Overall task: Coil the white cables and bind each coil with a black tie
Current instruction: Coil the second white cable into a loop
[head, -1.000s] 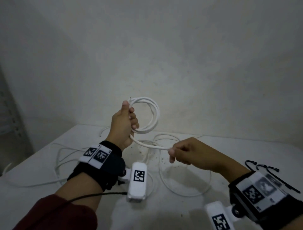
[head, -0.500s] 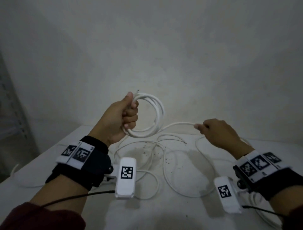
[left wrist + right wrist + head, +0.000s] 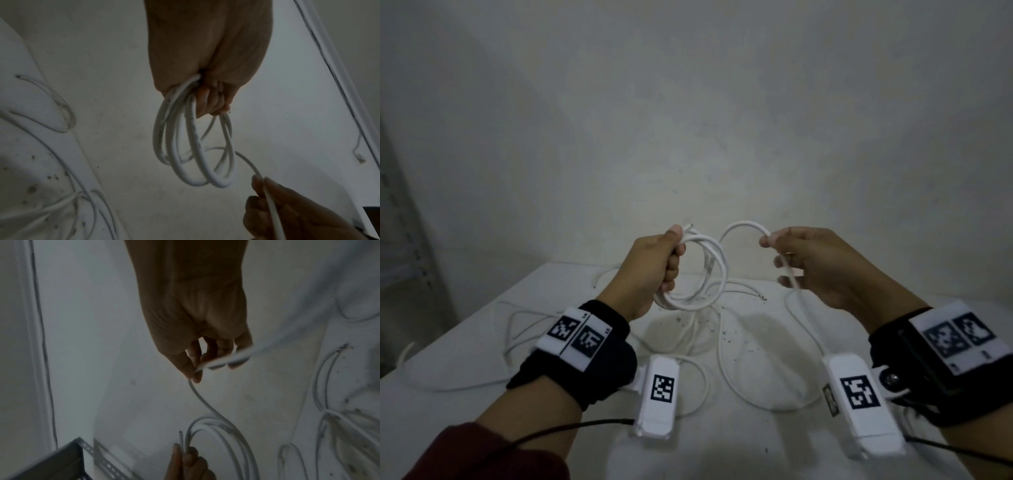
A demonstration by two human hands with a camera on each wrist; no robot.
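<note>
My left hand point(image 3: 666, 263) is raised over the table and grips a coil of white cable point(image 3: 710, 274) of several loops, its cut end poking up past my thumb. In the left wrist view the loops point(image 3: 191, 146) hang below my curled fingers point(image 3: 213, 102). From the coil the free cable arcs point(image 3: 743, 226) over to my right hand point(image 3: 784, 255), which pinches it between thumb and forefinger and lets the rest run down through the palm to the table. The right wrist view shows that pinch point(image 3: 195, 369) and the coil point(image 3: 216, 431) below. No black tie is visible.
More loose white cables point(image 3: 524, 329) sprawl over the white table point(image 3: 722, 452), left and centre, with stray ends near the back wall point(image 3: 756, 296). Dark specks dot the tabletop. A grey metal shelf frame point(image 3: 68, 456) stands at the left.
My right hand has swung the free cable up and left toward the coil, forming a new arc. My left hand has kept its grip, holding the coil a bit more central.
</note>
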